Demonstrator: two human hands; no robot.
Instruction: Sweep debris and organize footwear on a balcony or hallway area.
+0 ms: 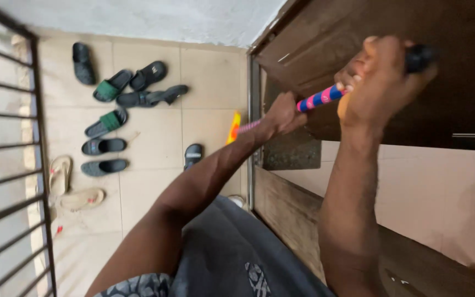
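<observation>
Head view: both hands are on a long striped handle (320,99), pink and blue with a black end, that slants from about 2 o'clock down to 8 o'clock across the doorway. The right hand (377,82) has its grip wrapped fully round the upper part, near the black end; the left hand (282,114) has its grip wrapped round the handle lower down. A yellow and orange head (233,127) shows at the lower end of the handle, just past the left hand, at the edge of the metal door frame (251,137). It looks like a sweeping or brushing stroke at the threshold. To do it well, I judge the upper hand should steer while the lower one presses, with short strokes kept along the frame. At 9 o'clock, well apart on the tiled floor (155,165), lie sandals (111,124), beside a barred gate (6,165). The dark door (413,33) stands at 1 o'clock.
</observation>
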